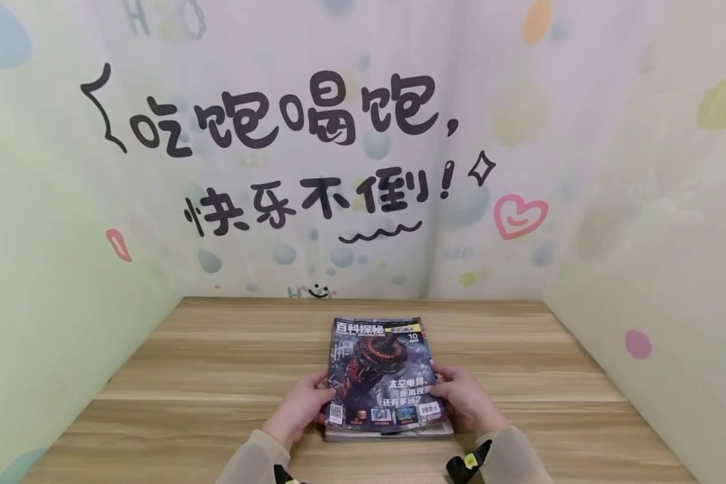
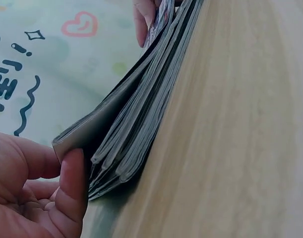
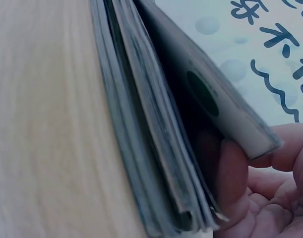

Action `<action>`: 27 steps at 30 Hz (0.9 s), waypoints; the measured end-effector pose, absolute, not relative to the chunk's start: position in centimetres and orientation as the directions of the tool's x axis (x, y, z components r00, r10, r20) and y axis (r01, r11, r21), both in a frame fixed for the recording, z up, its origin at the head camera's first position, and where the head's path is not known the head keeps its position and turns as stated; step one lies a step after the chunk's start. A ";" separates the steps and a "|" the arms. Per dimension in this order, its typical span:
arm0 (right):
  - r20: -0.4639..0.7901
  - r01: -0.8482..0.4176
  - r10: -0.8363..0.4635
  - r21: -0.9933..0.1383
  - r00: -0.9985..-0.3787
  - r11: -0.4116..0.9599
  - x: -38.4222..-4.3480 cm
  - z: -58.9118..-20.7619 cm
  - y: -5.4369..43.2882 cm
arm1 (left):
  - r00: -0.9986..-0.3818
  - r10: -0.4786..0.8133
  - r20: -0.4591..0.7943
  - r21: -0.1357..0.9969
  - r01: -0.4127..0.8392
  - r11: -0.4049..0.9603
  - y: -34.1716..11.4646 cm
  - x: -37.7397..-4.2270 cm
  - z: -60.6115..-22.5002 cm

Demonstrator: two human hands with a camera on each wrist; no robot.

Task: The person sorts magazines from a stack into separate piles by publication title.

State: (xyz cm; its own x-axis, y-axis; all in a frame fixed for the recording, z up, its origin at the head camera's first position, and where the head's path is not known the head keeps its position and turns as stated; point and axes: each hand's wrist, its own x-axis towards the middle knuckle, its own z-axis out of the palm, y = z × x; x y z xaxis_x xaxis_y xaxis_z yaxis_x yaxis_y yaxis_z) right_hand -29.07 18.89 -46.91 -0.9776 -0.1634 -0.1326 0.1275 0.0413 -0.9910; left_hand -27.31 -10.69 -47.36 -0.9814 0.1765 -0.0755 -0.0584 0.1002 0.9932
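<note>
A dark-covered magazine (image 1: 378,370) with white Chinese lettering lies on top of a pile of magazines (image 1: 345,436) in the head view. Its near edge is raised from the pile. My left hand (image 1: 299,407) pinches its left edge between thumb and fingers. On the opposite side, my right hand (image 1: 464,398) pinches the right edge. From the left wrist, a dark gap shows between the lifted magazine (image 2: 99,121) and the folded spines and page edges of the lower magazines (image 2: 144,126). The right wrist view shows a similar gap beneath the top magazine (image 3: 225,104).
The pile rests on a wood-grain table (image 1: 218,363). Pale printed walls enclose the table at the back and both sides; black writing and a pink heart (image 1: 520,216) mark the back wall (image 1: 363,262). Dark wrist devices (image 1: 468,464) sit at the beige cuffs.
</note>
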 end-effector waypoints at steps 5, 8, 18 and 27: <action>-0.129 0.122 -0.179 -0.991 -0.975 0.053 -29.1 -46.8 19.0 | -0.989 0.139 -0.061 0.986 -0.038 0.163 -10.7 -27.2 -47.0; -0.125 0.114 -0.157 -0.991 -0.980 0.075 -29.1 -46.8 19.1 | -0.990 0.134 -0.047 0.979 -0.018 0.205 -10.6 -27.2 -46.8; -0.090 0.080 -0.052 -0.982 -0.995 0.169 -29.3 -46.7 20.9 | -0.990 0.133 -0.042 0.984 -0.019 0.176 -8.5 -27.1 -46.0; -0.097 0.086 -0.049 -0.978 -0.994 0.188 -29.7 -46.0 24.2 | -0.993 0.119 0.013 0.991 0.029 0.132 -5.2 -27.5 -45.4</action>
State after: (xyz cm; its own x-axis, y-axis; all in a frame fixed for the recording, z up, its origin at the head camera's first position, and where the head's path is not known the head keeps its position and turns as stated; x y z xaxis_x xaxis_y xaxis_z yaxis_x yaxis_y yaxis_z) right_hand -29.72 24.23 -46.00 -0.9941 -0.0487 -0.0965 0.0858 0.1883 -0.9784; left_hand -27.49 -5.18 -45.40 -0.9928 0.1189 0.0135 0.0293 0.1320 0.9908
